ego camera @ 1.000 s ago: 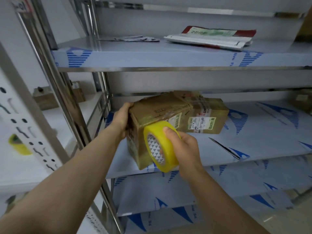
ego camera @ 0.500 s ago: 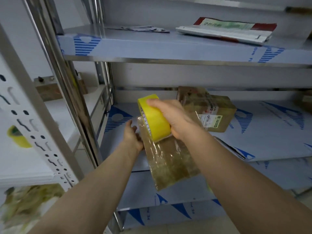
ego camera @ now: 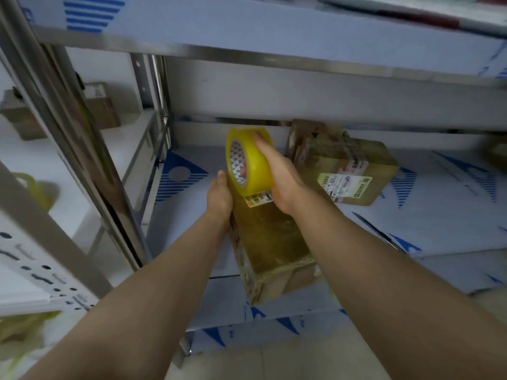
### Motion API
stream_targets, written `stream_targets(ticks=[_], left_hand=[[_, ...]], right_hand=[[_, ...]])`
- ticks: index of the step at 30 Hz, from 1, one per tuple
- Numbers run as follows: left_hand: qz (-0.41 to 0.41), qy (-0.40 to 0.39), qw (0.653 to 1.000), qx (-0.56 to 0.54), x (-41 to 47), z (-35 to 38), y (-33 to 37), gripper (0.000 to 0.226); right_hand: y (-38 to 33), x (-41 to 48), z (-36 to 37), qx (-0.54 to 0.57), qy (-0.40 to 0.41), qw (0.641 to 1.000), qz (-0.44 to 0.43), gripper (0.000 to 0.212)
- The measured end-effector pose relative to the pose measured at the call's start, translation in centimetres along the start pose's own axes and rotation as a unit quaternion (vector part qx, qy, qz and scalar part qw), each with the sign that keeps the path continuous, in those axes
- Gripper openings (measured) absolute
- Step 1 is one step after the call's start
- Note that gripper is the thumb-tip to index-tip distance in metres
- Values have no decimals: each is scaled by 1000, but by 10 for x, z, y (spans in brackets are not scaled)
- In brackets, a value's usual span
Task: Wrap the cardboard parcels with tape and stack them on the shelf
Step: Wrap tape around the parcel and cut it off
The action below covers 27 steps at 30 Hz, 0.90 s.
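a stainless steel shelving rack (ego camera: 90, 171) fills the view, its middle shelf (ego camera: 439, 215) wrapped in white film printed with blue stripes and triangles. to the left stands a second rack with a white perforated upright (ego camera: 35, 259) close by. behind is a plain pale wall (ego camera: 301, 97), below, pale floor tiles (ego camera: 288, 360). the light is soft and even.

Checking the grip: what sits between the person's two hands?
Head view: the yellow tape roll and the top of the brown cardboard parcel lie between the left hand and the right hand.
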<state>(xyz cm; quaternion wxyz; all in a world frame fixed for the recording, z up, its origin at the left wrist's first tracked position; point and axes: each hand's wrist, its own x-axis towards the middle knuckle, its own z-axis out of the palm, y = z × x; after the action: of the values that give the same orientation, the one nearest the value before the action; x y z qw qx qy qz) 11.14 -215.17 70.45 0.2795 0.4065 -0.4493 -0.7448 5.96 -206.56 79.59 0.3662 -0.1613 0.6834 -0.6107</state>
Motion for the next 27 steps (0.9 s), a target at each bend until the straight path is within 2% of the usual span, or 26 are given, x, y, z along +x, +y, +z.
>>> stream_targets(ticks=[2,6,9,15,17,18,21,23,25,27], left_hand=[[10,12,1000,7,-1,0,2,47],[37,30,997,66,0,2,8,49],[56,40,990,121,0,2,10,53],[53,47,988,141,-2,5,13,54],[47,46,988,143,-1,5,13,55],[47,46,988,142,-1,5,12,55],[50,48,987,142,-6,7,11,53],[55,47,987,142,-6,7,11,50],[57,50,986,148,-4,6,10,50],[54,52,986,151,-3,7,10,51]], right_hand=[[8,-3,-4,4,-13,1000,-6,66],[6,-20,-4,-11,-25,999,-31,33],[-5,-55,-12,-41,14,998,-52,34],[8,-153,-55,-51,-41,998,-16,15],[18,-176,-64,-57,-27,998,-16,11],[24,-184,-67,-60,-14,998,-6,13],[42,-199,-71,-69,6,998,10,62],[51,-206,-70,-65,17,998,-16,85],[57,-212,-70,-52,33,998,-29,89],[64,-216,-69,-32,42,998,-19,76]])
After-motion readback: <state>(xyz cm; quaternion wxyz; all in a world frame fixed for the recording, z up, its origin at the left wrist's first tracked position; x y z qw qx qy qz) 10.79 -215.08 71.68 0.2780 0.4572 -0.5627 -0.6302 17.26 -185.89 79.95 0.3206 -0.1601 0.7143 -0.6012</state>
